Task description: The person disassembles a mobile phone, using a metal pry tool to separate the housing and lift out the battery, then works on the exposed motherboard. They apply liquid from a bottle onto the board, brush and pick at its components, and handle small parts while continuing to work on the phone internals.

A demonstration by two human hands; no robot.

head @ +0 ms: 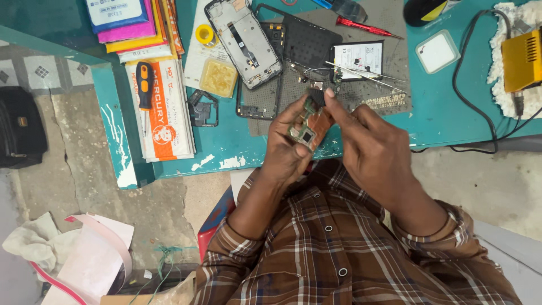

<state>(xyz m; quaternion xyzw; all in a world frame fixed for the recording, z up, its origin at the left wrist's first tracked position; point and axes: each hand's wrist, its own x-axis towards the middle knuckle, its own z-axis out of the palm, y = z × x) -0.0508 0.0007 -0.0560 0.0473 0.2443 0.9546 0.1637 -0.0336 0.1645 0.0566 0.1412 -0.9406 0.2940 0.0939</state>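
Both hands met at the middle of the frame, just above the near edge of the teal surface (440,118). Fingers of the left hand (288,149) were curled around a small phone circuit board (307,129), green with a copper-coloured patch, held tilted. Thumb and forefinger of the right hand (367,144) were pinched on the dark top end of that board, the other fingers loosely bent. Just above the hands lay a grey work mat (372,85) carrying an opened phone frame (244,42), a black back cover (310,42), a battery (357,59) and thin metal tweezers (361,73). A red screwdriver (367,27) lay at the upper middle. A yellow soldering unit (522,59) sat at the upper right, an orange-handled screwdriver (144,85) on a flat box (166,121) at the left.
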